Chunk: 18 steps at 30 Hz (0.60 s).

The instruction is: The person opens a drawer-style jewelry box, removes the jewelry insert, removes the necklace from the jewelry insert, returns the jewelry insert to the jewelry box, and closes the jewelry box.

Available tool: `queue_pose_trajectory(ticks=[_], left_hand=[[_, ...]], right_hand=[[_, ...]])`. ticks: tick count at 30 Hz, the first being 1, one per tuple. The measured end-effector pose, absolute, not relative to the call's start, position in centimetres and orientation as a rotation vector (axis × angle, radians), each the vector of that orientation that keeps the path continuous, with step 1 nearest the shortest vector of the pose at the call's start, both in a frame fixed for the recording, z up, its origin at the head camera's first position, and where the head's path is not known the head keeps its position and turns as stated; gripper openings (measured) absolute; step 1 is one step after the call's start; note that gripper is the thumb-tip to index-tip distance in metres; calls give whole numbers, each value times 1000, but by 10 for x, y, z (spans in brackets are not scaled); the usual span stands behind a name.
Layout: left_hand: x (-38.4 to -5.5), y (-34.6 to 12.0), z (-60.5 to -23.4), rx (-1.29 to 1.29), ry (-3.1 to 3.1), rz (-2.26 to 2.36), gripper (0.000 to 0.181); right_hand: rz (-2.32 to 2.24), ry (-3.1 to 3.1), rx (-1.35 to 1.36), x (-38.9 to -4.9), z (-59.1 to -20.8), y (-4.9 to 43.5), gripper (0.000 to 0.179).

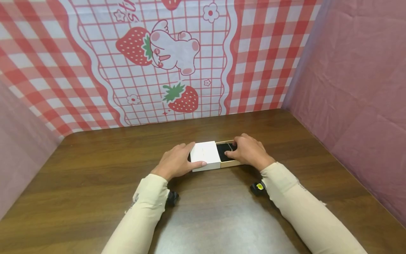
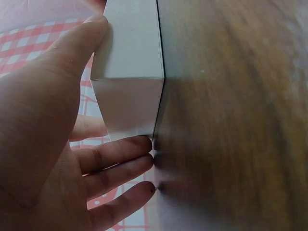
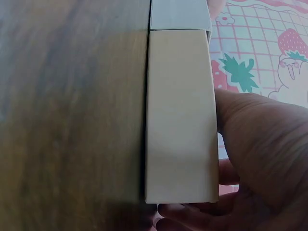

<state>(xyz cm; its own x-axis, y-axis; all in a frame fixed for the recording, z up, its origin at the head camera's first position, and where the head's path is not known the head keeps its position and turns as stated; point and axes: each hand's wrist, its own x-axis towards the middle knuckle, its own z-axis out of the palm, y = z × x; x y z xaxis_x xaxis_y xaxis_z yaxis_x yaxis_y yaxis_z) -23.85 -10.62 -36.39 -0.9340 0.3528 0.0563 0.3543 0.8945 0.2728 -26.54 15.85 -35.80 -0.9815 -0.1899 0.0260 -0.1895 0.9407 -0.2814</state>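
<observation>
A white box sleeve lies flat on the table, with a tan drawer drawn partly out of its right side. Black lining shows inside the drawer, crossed by a thin pale line too small to identify. My left hand holds the sleeve's left end, thumb along the front top edge and fingers at the end face, as the left wrist view shows. My right hand grips the drawer's right end. Its thumb reaches over the lining, while other fingers bend around the end near the tabletop.
The brown wooden table extends around the box. A red-and-white checked cloth with strawberry prints hangs behind it, and a pink cloth hangs at the right. Dark wrist devices sit under both cream sleeves.
</observation>
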Motion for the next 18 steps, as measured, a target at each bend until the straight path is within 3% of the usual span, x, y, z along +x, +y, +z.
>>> queue_pose_trajectory(ticks=[18], left_hand=[[-240,-107,-366,-563,-3047,-446,93]], right_hand=[[-397,3058,-260,-265,-355,159,55]])
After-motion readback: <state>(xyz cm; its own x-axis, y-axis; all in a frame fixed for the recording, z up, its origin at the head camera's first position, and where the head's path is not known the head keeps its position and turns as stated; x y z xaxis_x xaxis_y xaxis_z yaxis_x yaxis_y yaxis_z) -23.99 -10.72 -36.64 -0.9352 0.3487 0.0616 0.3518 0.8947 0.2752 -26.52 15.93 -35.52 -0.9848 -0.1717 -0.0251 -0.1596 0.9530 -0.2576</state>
